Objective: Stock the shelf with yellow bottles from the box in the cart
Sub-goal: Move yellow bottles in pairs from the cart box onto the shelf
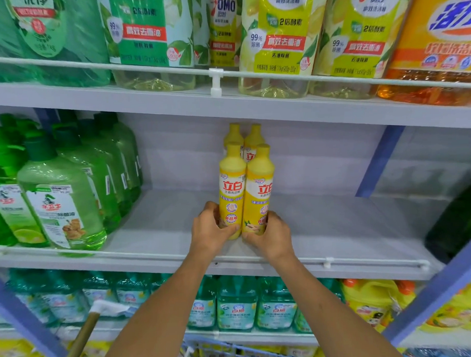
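Note:
Two yellow bottles stand upright side by side on the middle shelf (156, 234). My left hand (211, 230) grips the base of the left yellow bottle (231, 189). My right hand (271, 237) grips the base of the right yellow bottle (259, 193). Behind them stand two more yellow bottles (243, 138), partly hidden. The cart's blue wire edge (235, 349) shows at the bottom; the box is not visible.
Green bottles (61, 200) fill the left of the middle shelf. A dark green bottle (460, 218) sits at its right end. A low rail (338, 261) runs along the shelf front. Large refill bottles (277, 43) line the shelf above. A wooden handle (80, 341) leans at lower left.

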`<state>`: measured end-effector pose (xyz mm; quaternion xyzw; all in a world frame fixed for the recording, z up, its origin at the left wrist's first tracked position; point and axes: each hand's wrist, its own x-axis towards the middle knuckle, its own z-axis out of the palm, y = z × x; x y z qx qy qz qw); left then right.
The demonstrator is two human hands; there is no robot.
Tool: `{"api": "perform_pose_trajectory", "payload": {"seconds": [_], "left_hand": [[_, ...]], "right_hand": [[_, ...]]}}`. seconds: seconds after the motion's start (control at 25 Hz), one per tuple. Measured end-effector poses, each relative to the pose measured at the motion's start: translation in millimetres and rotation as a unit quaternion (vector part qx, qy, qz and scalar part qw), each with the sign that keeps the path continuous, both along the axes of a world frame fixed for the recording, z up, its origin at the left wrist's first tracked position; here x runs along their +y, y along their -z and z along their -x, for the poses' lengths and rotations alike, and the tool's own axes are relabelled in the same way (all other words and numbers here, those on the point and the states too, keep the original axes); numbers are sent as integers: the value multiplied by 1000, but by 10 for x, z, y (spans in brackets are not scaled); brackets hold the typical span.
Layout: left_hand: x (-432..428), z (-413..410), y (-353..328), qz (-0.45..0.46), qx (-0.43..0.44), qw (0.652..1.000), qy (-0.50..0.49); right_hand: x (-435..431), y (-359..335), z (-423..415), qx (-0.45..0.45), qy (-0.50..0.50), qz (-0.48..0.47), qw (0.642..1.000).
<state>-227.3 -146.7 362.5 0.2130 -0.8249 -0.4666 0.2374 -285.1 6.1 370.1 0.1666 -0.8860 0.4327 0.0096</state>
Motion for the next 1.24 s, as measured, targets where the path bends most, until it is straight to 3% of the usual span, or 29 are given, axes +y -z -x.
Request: {"api": "perform_pose_trajectory", "payload": {"seconds": [0.4,0.64,1.24], "left_hand": [[-174,345,102,-8,23,1000,-5],[-235,601,253,-65,57,996,-8],[-370,933,406,-58,73,995,-25]], "right_hand": [[-213,95,396,-40,41,3,998],[-354,168,705,-30,54,-19,998],[-472,283,945,-4,41,41,998]]}}
